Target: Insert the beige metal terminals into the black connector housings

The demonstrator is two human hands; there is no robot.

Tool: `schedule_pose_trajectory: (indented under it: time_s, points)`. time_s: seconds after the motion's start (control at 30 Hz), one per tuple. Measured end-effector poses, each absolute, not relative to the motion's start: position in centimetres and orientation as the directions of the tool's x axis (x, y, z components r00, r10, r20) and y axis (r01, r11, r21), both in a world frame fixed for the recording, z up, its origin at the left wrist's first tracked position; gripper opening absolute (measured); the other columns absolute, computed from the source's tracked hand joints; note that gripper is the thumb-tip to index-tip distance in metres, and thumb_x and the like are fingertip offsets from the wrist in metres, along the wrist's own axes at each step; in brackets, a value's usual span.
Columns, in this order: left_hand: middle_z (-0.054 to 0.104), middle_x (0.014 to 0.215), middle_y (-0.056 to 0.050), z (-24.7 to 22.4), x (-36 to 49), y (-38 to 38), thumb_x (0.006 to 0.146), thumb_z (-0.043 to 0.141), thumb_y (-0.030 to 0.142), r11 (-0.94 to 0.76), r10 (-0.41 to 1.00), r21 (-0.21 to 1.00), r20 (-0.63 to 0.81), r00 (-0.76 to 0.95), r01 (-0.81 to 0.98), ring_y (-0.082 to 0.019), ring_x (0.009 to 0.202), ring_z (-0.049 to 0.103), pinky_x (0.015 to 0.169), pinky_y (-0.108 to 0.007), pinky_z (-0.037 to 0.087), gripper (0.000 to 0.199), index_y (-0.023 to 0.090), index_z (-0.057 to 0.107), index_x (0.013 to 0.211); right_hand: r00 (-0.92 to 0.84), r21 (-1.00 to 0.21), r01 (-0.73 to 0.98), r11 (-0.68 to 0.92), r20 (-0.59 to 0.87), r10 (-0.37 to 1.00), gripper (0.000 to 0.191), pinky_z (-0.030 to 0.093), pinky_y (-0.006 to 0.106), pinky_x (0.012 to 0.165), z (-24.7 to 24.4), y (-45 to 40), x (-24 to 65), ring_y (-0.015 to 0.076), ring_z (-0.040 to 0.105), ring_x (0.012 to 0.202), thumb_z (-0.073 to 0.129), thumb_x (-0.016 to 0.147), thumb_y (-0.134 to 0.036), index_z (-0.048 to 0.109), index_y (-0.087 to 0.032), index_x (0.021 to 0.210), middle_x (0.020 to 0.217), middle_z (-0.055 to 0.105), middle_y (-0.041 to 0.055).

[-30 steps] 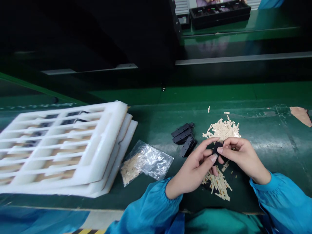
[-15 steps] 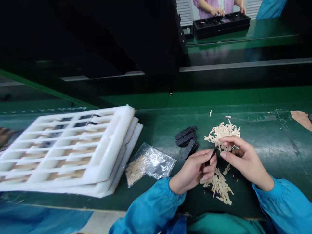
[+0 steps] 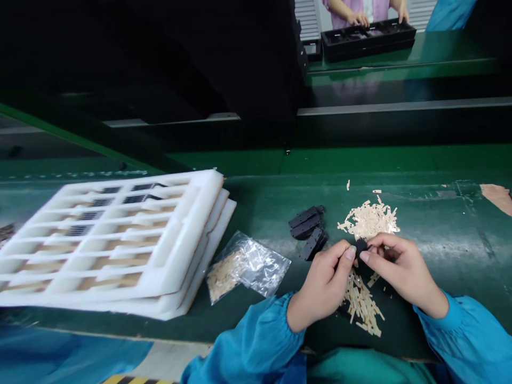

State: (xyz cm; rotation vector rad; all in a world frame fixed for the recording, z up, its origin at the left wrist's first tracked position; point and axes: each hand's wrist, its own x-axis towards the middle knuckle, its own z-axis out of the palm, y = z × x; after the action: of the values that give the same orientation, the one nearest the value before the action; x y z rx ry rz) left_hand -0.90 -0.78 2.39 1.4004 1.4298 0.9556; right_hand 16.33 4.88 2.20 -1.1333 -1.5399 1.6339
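Between my two hands is a small flat black part point(image 3: 361, 246). My left hand point(image 3: 326, 277) pinches it from the left with thumb and forefinger. The fingertips of my right hand point(image 3: 404, 266) are closed on its right side. Just beyond the hands lies a heap of small pale strips point(image 3: 370, 217), and a second pile of pale strips point(image 3: 366, 309) is beneath them, toward me. Several black flat pieces point(image 3: 308, 226) are stacked to the left of the hands. Fingers hide much of the held part.
White foam trays point(image 3: 176, 240) are stacked at left, with dark-ended parts in the slots. A clear plastic bag point(image 3: 260, 266) with pale strips lies beside them. A brown scrap point(image 3: 496, 197) is at far right. Across the bench, a person's hands touch a black tray point(image 3: 368, 45).
My right hand has closed in on the black part, which my left hand alone held before. The part has turned, so its flat face shows more.
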Motion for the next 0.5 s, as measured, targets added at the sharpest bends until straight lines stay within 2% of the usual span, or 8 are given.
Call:
schedule_pose_trajectory:
  time_s: [0.17,0.37,0.5]
  points:
    - [0.04,0.066,0.003,2.04,-0.99,-0.94,0.108,0.039,0.044,0.048,0.997,0.946,-0.065,0.046,0.32,-0.013,0.06,0.04,0.062,-0.027,0.032,0.042,0.02,0.041,0.073,-0.429,-0.988,0.14,-0.071,-0.125,0.894,0.02,0.039,0.028,0.054,2.34,4.84,16.46,0.0143,0.047,0.059,0.076,0.088,-0.035,0.07,-0.02,0.077,0.066,0.056,-0.0019]
    - [0.039,0.062,0.004,1.52,-0.86,-1.0,0.103,0.045,0.058,0.184,0.98,0.979,-0.189,0.056,0.083,-0.012,0.056,0.037,0.053,-0.024,0.031,0.048,0.02,0.045,0.073,-0.441,-0.987,0.161,0.017,-0.057,0.896,0.019,0.038,0.027,0.053,2.55,4.88,16.71,0.0141,0.047,0.058,0.074,0.091,-0.032,0.071,-0.02,0.076,0.064,0.056,-0.0018]
    - [0.033,0.054,0.008,1.92,-0.73,-0.67,0.098,0.051,0.065,0.329,0.943,0.936,-0.32,0.087,-0.127,-0.01,0.047,0.03,0.046,-0.022,0.026,0.05,0.02,0.047,0.076,-0.45,-0.99,0.143,-0.013,-0.076,0.89,0.01,0.04,0.026,0.054,2.34,4.96,16.89,0.0142,0.05,0.059,0.073,0.09,-0.029,0.075,-0.021,0.083,0.07,0.061,-0.0003]
